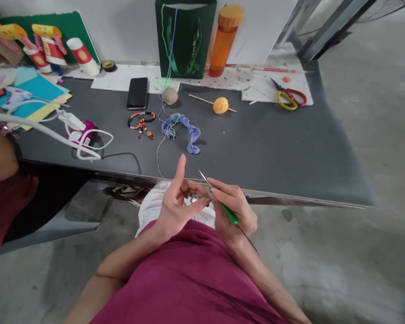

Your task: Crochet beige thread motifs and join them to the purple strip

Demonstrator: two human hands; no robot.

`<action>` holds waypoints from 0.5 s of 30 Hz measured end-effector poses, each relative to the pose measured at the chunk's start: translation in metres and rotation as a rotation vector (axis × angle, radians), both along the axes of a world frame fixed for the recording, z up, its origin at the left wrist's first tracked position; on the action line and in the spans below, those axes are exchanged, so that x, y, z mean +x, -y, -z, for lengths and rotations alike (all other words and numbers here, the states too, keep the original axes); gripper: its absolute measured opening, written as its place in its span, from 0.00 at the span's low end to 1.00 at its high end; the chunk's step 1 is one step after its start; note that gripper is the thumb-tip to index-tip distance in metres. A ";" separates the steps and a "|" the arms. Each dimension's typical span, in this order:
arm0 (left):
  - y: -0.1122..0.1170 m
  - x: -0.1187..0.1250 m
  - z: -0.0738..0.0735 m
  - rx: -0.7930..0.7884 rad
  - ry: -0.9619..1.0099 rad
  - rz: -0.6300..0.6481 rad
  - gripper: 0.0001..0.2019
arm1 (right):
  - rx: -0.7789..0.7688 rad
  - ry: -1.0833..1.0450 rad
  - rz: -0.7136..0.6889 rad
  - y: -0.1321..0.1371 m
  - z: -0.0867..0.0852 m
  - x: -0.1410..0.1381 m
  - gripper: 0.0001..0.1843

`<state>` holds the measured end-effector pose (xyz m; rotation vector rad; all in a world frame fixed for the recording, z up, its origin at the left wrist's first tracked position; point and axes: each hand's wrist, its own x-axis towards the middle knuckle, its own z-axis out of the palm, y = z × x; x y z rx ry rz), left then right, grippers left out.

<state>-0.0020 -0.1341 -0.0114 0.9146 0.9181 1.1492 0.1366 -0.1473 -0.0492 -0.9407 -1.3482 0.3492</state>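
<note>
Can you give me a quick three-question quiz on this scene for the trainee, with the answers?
1. Which hand holds the crochet hook?
2. True or false: the scissors lie on white paper.
3. What stands just right of the dark green gift bag? A) an orange bottle B) a black phone

Key: 1. The right hand. 2. True. 3. A.
</note>
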 end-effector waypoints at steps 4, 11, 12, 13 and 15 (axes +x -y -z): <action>-0.001 0.000 0.001 -0.037 0.011 0.010 0.53 | -0.169 -0.408 -0.097 -0.003 0.002 -0.008 0.07; -0.004 -0.002 0.003 -0.066 0.039 0.049 0.51 | -0.484 -0.666 -0.356 -0.013 0.000 0.003 0.10; -0.004 -0.002 0.003 -0.075 0.036 0.051 0.50 | -0.496 -0.660 -0.385 -0.014 0.000 0.006 0.09; -0.005 -0.002 0.002 -0.088 0.033 0.052 0.49 | -0.500 -0.657 -0.408 -0.015 0.001 0.007 0.08; -0.005 -0.003 0.001 -0.116 0.039 0.052 0.46 | -0.503 -0.658 -0.428 -0.016 0.001 0.009 0.08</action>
